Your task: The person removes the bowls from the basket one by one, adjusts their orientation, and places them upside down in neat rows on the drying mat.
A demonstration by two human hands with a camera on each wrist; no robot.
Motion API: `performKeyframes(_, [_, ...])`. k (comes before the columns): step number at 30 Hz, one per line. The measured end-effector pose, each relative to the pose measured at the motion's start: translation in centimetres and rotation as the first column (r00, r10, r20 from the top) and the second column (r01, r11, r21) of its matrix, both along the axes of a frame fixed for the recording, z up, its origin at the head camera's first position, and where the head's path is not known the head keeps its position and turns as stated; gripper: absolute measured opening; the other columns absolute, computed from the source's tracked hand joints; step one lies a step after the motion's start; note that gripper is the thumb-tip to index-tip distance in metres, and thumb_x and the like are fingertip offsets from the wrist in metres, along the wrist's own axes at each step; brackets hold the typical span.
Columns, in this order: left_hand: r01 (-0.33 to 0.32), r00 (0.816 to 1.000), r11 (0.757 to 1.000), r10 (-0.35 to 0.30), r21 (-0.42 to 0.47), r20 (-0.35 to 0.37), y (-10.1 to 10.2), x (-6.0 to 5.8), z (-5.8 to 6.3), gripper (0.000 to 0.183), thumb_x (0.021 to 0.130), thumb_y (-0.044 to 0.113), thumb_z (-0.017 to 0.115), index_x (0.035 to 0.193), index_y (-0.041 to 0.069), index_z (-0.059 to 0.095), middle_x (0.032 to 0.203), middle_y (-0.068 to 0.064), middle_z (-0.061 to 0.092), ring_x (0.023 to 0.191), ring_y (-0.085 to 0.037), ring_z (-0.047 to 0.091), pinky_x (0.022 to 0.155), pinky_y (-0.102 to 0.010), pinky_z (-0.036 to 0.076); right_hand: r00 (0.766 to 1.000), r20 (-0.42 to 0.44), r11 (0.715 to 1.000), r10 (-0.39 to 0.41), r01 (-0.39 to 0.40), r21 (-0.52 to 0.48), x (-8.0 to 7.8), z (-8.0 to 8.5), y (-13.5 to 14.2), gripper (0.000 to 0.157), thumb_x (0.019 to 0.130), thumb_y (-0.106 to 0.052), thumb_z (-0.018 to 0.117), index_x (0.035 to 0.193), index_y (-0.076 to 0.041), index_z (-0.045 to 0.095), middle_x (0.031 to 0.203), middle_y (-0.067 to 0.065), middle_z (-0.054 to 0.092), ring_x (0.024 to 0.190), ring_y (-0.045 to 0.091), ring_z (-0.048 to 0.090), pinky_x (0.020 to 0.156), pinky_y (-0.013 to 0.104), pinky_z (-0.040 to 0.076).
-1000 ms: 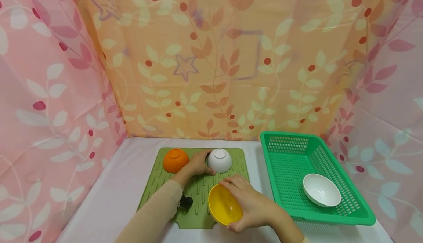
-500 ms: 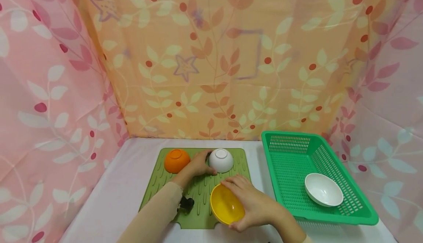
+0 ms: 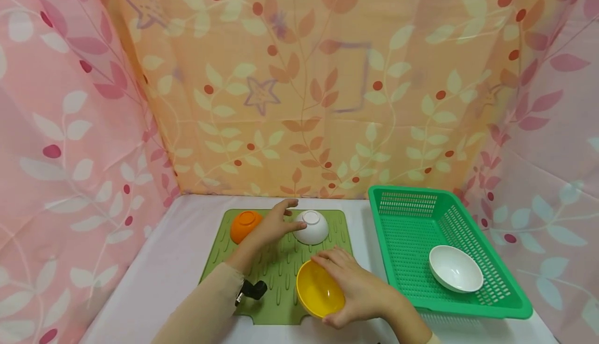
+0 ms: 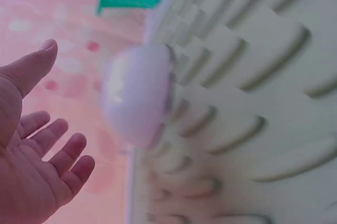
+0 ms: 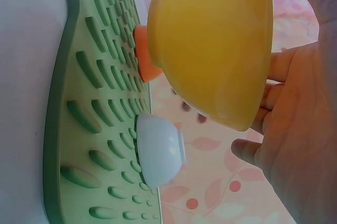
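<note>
My right hand (image 3: 357, 289) grips a yellow bowl (image 3: 318, 294) by its rim, tilted with its inside towards me, over the front right of a green drying mat (image 3: 276, 307). A white bowl (image 3: 314, 233) lies upside down at the mat's back right. Just left of it, my left hand (image 3: 271, 224) is raised with fingers spread and holds nothing. In the left wrist view its fingers stand apart from the white bowl (image 4: 138, 95). An orange bowl (image 3: 243, 224), also upside down, sits at the back left, partly hidden by that hand.
A green plastic basket (image 3: 383, 250) stands on the right of the white-covered table (image 3: 154, 271). Inside it rests another white bowl (image 3: 456, 270), tilted and facing up. Patterned curtains (image 3: 299, 74) enclose the back and sides. A black device (image 3: 255, 288) is strapped at my left wrist.
My left hand has let go of the upside-down white bowl and lifted up and to the left. The right hand stays nearly still with the yellow bowl.
</note>
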State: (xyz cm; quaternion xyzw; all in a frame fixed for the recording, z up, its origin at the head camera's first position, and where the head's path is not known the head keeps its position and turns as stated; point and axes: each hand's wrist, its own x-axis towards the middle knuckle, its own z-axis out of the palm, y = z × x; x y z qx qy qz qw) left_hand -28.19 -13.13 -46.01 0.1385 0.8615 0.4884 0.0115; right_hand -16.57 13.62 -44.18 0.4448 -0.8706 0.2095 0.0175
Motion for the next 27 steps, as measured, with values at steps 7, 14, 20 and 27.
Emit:
performKeyframes(7, [0.067,0.996,0.997,-0.066,0.026,-0.056,-0.7,2.9,3.6,0.069,0.088,0.04,0.081,0.149,0.026,0.051,0.148,0.0,0.055,0.129,-0.029,0.056,0.106,-0.053,0.047,1.0,-0.002,1.0,-0.011,0.011,-0.01,-0.1,0.0,0.1,0.111,0.063,-0.058,0.087,0.156,-0.02,0.039,0.15,-0.009,0.041,0.145,0.02,0.032,0.116,0.051,0.039])
performKeyframes(14, [0.087,0.994,0.996,-0.084,0.035,-0.064,-1.6,6.5,4.7,0.064,0.088,0.042,0.081,0.144,0.025,0.055,0.144,0.0,0.059,0.126,-0.025,0.058,0.104,-0.051,0.048,0.999,-0.018,0.999,-0.029,0.029,-0.024,0.0,0.1,0.1,0.113,0.061,-0.057,0.088,0.156,-0.02,0.04,0.15,-0.011,0.041,0.143,0.015,0.032,0.114,0.047,0.042])
performKeyframes(20, [0.089,0.994,0.996,-0.089,-0.014,-0.07,-2.5,9.1,4.0,0.061,0.087,0.043,0.081,0.141,0.028,0.057,0.14,0.006,0.061,0.124,-0.023,0.059,0.101,-0.048,0.05,0.999,-0.013,0.999,-0.047,0.047,-0.02,0.1,0.4,0.2,0.113,0.061,-0.057,0.088,0.157,-0.021,0.039,0.152,-0.009,0.04,0.147,0.023,0.032,0.117,0.053,0.037])
performKeyframes(27, [0.107,0.994,0.994,-0.107,0.021,-0.03,-3.0,11.9,3.5,0.063,0.087,0.044,0.08,0.143,0.031,0.054,0.141,0.009,0.058,0.124,-0.02,0.057,0.102,-0.049,0.049,0.998,-0.019,0.997,-0.067,0.066,-0.031,0.2,0.9,0.4,0.113,0.06,-0.055,0.088,0.156,-0.018,0.04,0.151,-0.007,0.041,0.146,0.023,0.032,0.117,0.055,0.037])
